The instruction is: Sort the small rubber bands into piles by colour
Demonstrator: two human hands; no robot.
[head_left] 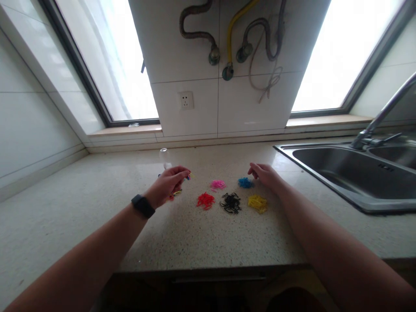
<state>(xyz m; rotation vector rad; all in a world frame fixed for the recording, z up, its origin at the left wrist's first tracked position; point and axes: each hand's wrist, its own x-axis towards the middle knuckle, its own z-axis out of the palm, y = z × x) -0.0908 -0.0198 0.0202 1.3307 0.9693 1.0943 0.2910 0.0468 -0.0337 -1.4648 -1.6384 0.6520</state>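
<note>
My left hand (170, 180), with a dark watch (143, 206) on its wrist, pinches a few tiny coloured bands (188, 176) between thumb and fingertips. Under it lie more mixed-colour bands (175, 193), partly hidden by the hand. My right hand (262, 172) is just above and beside a blue pile (245, 182); its fingers are loosely bent and slightly apart, with nothing visible in them. Between the hands, small thin bands lie in piles by colour: a pink pile (218, 184), a red pile (205, 200), a black pile (230, 203) and a yellow pile (257, 203).
A clear container (164, 157) stands behind my left hand. On the right, a steel sink (328, 173) with a faucet (367, 134) is set into the speckled counter (195, 242). Hoses (230, 34) and a socket (186, 100) are on the tiled wall behind.
</note>
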